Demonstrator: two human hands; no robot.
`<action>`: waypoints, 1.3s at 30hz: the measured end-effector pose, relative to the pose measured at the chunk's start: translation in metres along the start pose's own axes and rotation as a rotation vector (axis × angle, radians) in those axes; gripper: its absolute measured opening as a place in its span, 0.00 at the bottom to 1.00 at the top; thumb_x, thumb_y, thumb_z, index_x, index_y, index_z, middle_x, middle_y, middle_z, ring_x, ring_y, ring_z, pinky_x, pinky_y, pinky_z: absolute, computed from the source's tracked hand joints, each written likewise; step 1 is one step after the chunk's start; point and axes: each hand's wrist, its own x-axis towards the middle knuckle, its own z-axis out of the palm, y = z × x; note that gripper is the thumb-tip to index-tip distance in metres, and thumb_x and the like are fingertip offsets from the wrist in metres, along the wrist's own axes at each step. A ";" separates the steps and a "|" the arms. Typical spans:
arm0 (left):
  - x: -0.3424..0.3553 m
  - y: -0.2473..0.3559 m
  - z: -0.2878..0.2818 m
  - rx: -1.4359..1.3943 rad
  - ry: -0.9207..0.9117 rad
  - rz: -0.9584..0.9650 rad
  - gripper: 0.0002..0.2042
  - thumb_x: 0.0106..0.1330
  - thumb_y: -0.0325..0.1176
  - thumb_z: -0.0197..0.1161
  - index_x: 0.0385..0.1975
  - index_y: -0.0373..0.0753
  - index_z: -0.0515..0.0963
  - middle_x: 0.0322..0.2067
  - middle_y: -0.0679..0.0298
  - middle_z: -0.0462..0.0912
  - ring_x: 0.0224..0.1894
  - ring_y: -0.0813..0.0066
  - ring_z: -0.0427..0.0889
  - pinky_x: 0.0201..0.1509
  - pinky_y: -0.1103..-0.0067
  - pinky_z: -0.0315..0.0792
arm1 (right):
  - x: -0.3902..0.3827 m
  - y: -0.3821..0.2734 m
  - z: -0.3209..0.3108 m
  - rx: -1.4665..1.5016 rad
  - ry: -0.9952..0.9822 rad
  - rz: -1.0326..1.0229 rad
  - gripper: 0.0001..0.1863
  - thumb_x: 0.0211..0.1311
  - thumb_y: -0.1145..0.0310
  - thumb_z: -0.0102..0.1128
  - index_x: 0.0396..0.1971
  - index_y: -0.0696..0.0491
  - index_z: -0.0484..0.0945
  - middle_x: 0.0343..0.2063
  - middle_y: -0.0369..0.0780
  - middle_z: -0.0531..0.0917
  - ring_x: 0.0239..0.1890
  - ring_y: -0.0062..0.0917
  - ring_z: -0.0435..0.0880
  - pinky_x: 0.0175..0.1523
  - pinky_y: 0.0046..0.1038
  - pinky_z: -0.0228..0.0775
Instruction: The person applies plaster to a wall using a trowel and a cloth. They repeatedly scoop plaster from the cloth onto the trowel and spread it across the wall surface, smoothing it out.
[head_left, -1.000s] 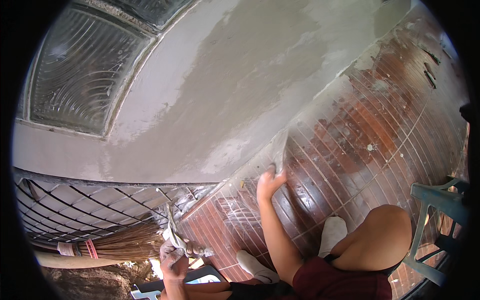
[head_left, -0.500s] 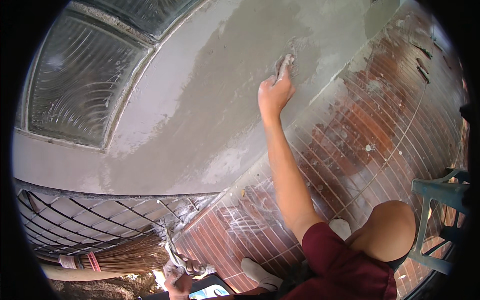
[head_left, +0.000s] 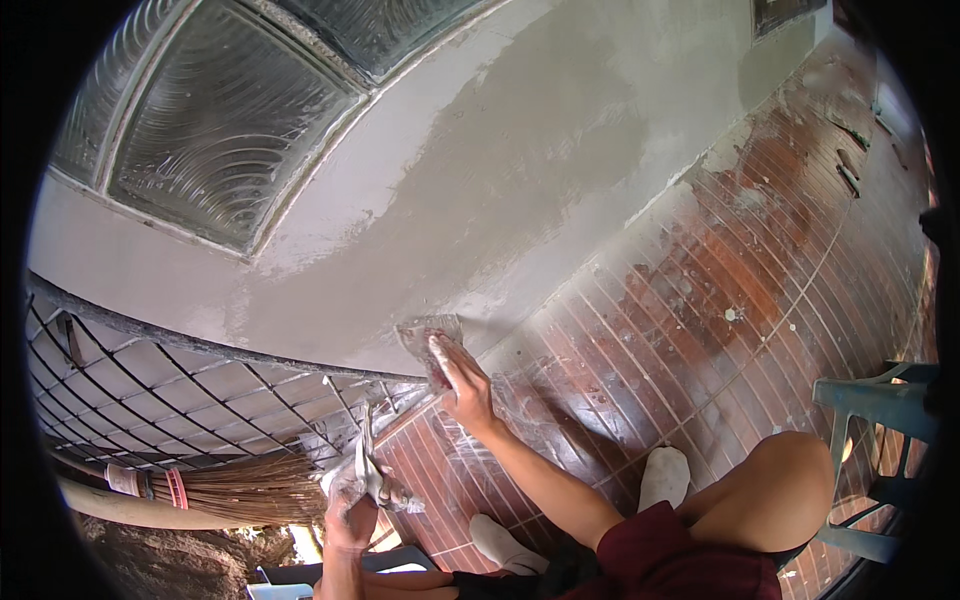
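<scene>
Right hand (head_left: 465, 380): fingers nearly straight, pressed together, pinching a thin flat spreader (head_left: 428, 335) at the wall's (head_left: 500, 170) lower edge, just beside the black grille (head_left: 200, 395). Left hand (head_left: 352, 505): fingers curled round a pale-smeared tool (head_left: 366, 448), kind unclear, low beside the broom (head_left: 240, 490). Spreader probably light, slightly springy, slick where wet; best taken at its back edge, thumb opposite fingers. Grille tight on the left; tiled floor (head_left: 730, 270) bounds below; roomiest travel up the wall's face, rightward.
</scene>
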 end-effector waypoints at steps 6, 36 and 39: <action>0.036 0.038 -0.004 0.310 -0.138 0.007 0.25 0.61 0.51 0.64 0.42 0.33 0.71 0.19 0.70 0.64 0.21 0.77 0.67 0.28 0.77 0.66 | -0.027 0.052 -0.016 0.599 0.326 0.967 0.16 0.55 0.78 0.44 0.41 0.60 0.78 0.38 0.44 0.84 0.40 0.32 0.84 0.48 0.30 0.73; 0.106 -0.008 -0.049 0.920 -0.319 0.517 0.05 0.58 0.27 0.55 0.28 0.33 0.75 0.19 0.56 0.71 0.23 0.69 0.68 0.31 0.73 0.65 | -0.010 -0.018 -0.059 1.045 -0.288 1.121 0.19 0.56 0.75 0.49 0.48 0.64 0.71 0.45 0.46 0.80 0.46 0.33 0.82 0.55 0.34 0.76; 0.104 -0.001 -0.050 0.895 -0.391 0.579 0.11 0.65 0.35 0.56 0.31 0.32 0.76 0.22 0.60 0.74 0.24 0.72 0.68 0.32 0.73 0.65 | -0.012 -0.021 -0.058 0.992 -0.291 1.104 0.19 0.57 0.74 0.50 0.49 0.64 0.71 0.45 0.46 0.80 0.46 0.32 0.82 0.55 0.34 0.76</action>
